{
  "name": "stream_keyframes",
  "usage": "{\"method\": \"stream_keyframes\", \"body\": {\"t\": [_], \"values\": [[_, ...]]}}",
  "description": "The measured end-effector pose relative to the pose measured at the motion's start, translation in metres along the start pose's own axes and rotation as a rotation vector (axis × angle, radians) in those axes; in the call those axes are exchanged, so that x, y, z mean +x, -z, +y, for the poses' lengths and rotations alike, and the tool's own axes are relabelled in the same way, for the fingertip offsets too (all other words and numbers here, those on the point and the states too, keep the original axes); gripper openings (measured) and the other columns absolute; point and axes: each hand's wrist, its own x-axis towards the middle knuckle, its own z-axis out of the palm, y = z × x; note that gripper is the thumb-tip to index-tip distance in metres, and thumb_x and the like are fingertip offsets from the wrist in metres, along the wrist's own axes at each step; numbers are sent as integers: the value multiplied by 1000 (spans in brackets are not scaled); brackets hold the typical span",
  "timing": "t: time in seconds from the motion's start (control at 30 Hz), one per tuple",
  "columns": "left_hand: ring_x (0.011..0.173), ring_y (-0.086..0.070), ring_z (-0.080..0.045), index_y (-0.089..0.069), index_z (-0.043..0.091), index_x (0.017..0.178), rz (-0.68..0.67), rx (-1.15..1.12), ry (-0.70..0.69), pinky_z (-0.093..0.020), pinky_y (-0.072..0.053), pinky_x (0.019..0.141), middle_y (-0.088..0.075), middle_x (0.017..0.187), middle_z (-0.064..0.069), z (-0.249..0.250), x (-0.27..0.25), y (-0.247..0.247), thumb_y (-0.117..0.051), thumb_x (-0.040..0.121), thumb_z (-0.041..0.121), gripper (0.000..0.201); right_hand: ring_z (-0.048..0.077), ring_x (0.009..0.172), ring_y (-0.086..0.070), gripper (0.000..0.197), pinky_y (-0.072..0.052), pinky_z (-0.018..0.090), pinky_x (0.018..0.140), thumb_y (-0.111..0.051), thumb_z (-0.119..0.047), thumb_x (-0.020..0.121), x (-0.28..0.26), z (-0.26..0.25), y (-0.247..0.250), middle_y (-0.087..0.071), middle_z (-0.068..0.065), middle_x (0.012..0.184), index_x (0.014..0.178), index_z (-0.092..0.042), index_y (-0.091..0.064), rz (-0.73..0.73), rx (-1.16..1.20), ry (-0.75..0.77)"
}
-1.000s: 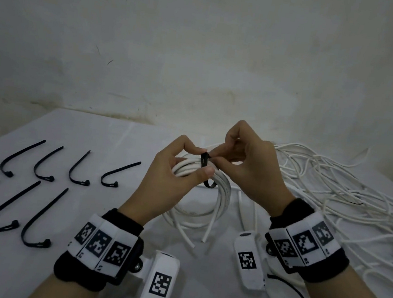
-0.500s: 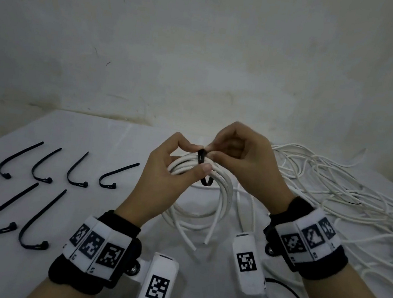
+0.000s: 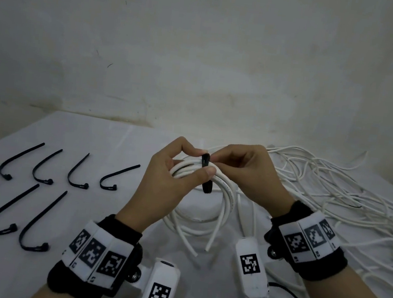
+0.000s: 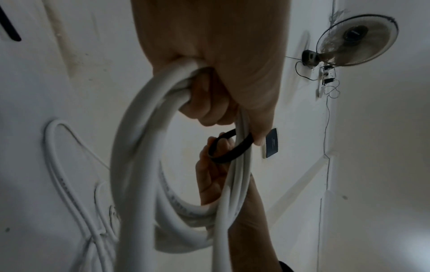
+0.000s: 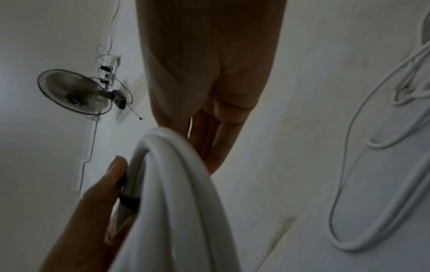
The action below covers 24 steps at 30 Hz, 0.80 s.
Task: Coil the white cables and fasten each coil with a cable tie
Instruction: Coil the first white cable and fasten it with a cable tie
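Note:
A coil of white cable [image 3: 223,201] hangs above the table in the head view, its two loose ends pointing down. My left hand [image 3: 174,178] grips the top of the coil [image 4: 139,147], thumb pressed on the strands. A black cable tie [image 3: 205,172] is looped round the bundle there; the left wrist view shows its loop [image 4: 230,147] still loose. My right hand [image 3: 242,169] pinches the tie at the top of the coil. In the right wrist view the coil [image 5: 177,193] fills the foreground and the tie [image 5: 130,200] shows beside a thumb.
Several spare black cable ties [image 3: 38,179] lie in two rows on the white table [image 3: 113,213] at the left. A tangle of loose white cables [image 3: 333,197] covers the table's right side. A wall stands close behind. A wall fan [image 4: 356,40] shows in the wrist views.
Both hands have shifted slightly left with the coil, and the right hand has worked the tie over the top of the bundle. The grips are unchanged.

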Motion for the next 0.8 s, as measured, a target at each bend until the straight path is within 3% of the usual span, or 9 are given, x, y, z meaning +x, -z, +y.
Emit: {"method": "stream_keyframes", "body": {"t": [0.13, 0.3, 0.37, 0.5, 0.67, 0.8], "values": [[36, -49, 0, -47, 2, 85, -30, -1, 26, -7, -34, 40, -68, 58, 2, 1, 0, 1, -67, 80, 0, 20, 22, 71, -69, 18, -54, 26, 68, -68, 9, 77, 1, -1, 0, -73, 10, 75, 78, -9, -73, -37, -45, 29], [33, -43, -1, -49, 7, 82, 1, 14, 17, -8, -31, 38, -61, 49, 7, 3, 0, 4, -68, 78, 6, 20, 16, 72, -69, 16, -53, 23, 67, -62, 9, 83, 2, -10, -3, -72, 6, 77, 85, -5, -70, -44, -29, -6], [33, -41, -1, -50, 9, 83, 27, 36, 12, -9, -30, 38, -61, 50, 6, 3, 1, 7, -70, 75, 13, 22, 16, 76, -69, 10, -55, 26, 69, -64, 3, 83, 4, -16, -4, -71, 4, 80, 85, -7, -67, -31, -88, 19], [35, -44, -2, -52, 7, 87, 39, 69, 23, -10, -31, 39, -65, 56, 0, 2, 2, 9, -71, 78, 11, 22, 7, 72, -65, 7, -49, 14, 63, -73, -9, 80, 8, -24, -11, -67, -5, 73, 77, -11, -67, -2, -343, 127], [35, -36, -3, -52, 4, 90, 30, 115, 45, -13, -28, 39, -54, 45, 9, -1, 2, 9, -70, 80, 15, 24, 11, 72, -61, 10, -50, 17, 58, -68, -3, 80, 9, -20, -15, -63, -7, 73, 78, -11, -64, 41, -416, 185], [34, -41, -1, -50, 3, 88, -11, 88, 52, -10, -30, 39, -56, 45, 10, 2, 2, 8, -68, 82, 8, 19, 11, 71, -60, 11, -55, 30, 59, -64, -5, 82, 10, -21, -17, -61, -8, 73, 78, -14, -61, 54, -420, 170]]}}
